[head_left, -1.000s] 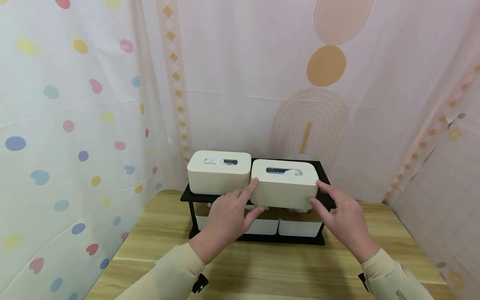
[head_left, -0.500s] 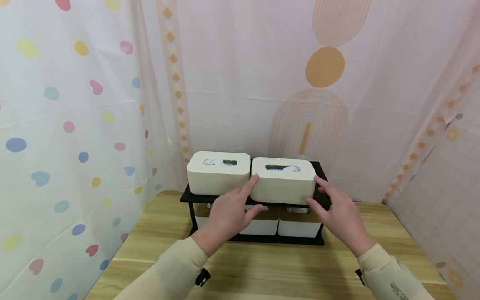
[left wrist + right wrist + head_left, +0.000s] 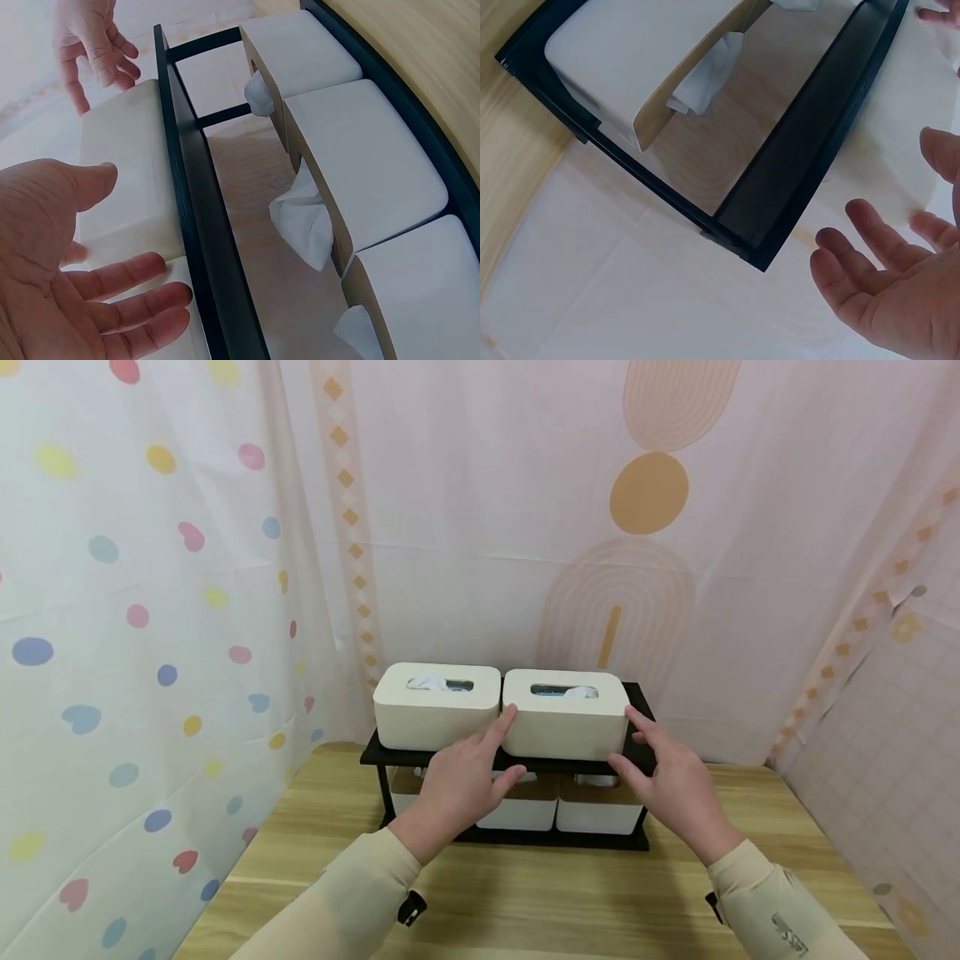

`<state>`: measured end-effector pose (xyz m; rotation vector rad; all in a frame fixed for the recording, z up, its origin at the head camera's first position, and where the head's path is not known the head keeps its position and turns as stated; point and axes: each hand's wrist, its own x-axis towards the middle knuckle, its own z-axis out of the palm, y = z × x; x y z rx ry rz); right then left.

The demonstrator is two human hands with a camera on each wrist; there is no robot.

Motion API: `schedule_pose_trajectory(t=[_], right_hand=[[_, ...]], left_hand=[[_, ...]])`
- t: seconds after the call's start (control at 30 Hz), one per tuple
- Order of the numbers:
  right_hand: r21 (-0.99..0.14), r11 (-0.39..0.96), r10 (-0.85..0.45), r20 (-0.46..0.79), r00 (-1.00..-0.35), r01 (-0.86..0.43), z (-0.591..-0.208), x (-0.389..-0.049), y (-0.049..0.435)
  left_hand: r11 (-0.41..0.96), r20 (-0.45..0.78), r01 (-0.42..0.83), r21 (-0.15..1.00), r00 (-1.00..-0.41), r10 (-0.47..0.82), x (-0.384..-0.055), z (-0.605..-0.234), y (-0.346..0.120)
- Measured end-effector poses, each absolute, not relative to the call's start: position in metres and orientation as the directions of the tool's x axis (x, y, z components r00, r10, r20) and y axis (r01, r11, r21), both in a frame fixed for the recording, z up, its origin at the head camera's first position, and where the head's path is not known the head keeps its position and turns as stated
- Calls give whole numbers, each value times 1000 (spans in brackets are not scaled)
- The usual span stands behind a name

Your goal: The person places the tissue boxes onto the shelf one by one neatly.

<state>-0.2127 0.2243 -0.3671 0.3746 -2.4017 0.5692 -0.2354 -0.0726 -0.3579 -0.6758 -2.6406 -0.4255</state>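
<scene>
Two cream tissue boxes stand side by side on the top shelf of a black two-tier rack (image 3: 641, 697). My left hand (image 3: 459, 777) has its index fingertip at the front left corner of the right-hand tissue box (image 3: 566, 731), its thumb just below. At that box's right side is my right hand (image 3: 678, 785), index fingertip at the upper corner and thumb low at the front. Both hands' fingers are extended, not curled round the box. The left-hand tissue box (image 3: 435, 722) sits beside it, near my left index finger. White tissue shows in both top slots.
On the rack's lower shelf, several white boxes with brown tops, such as the middle box (image 3: 367, 165), have tissue poking out. The rack stands on a wooden table (image 3: 540, 893). A patterned curtain (image 3: 487, 527) hangs behind and at the sides.
The right-hand tissue box has slid back on the top shelf, roughly level with its neighbour now. Both my hands have followed it, the right also shifting slightly left.
</scene>
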Motion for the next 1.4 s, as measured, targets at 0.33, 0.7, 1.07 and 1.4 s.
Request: schedule_pose_trajectory(t=[0.33,0.7,1.07,1.4], right_hand=[[-310,870,-119,621,-775,-382,-369,-214,225],[-315,868,-120,616,-778,-384,-368,-213,226],[-301,878,-128,603,-788,-373,-371,-214,227],[-261,900,-162,543,-824,-349,-389,-195,235]], left_hand=[[840,401,499,212,-828,391,-236,-358,-69],[840,395,494,224,-834,386,-236,-357,-68],[842,391,488,229,-839,380,-237,-359,-68],[804,432,593,28,-733,525,-225,-387,-90]])
